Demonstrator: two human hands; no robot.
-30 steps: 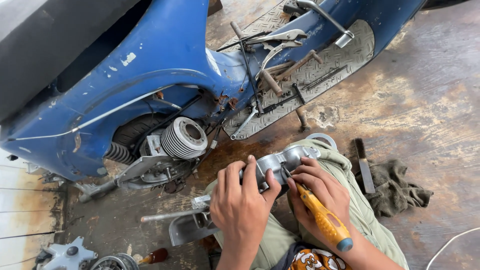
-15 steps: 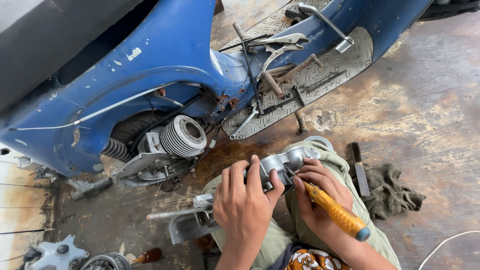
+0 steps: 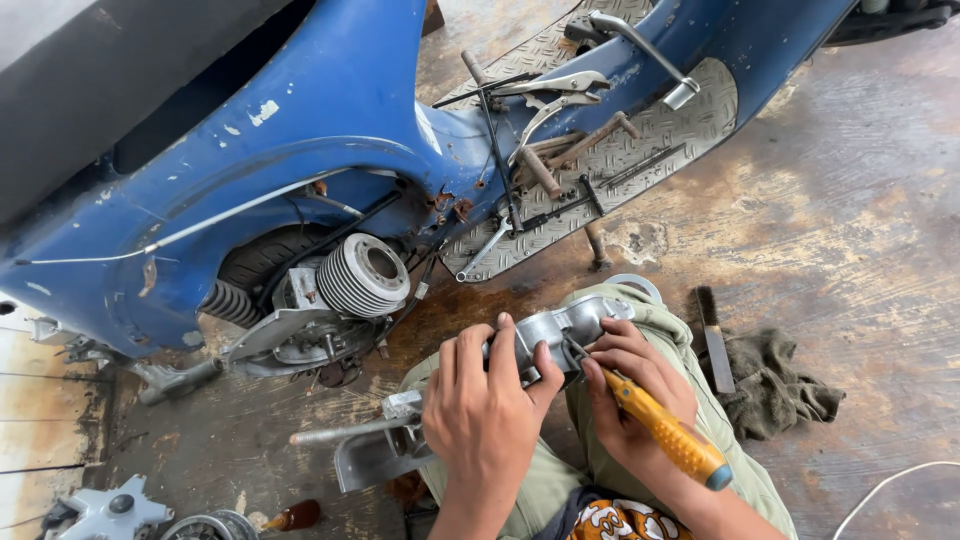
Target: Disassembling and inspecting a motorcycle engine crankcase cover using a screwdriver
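Screwdriver (image 3: 665, 430) against grey engine casting (image 3: 560, 330)

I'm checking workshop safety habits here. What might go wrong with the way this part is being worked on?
The left hand grips the grey metal casing on the knee, not in a vice; if the yellow-handled screwdriver in the right hand slips, its tip could likely jab the left fingers. The casing might also slide off onto the floor.

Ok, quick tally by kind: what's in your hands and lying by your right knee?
Metal engine part, in the left hand: 1
Yellow-handled screwdriver, in the right hand: 1
Brush: 1
Rag: 1
Total: 4
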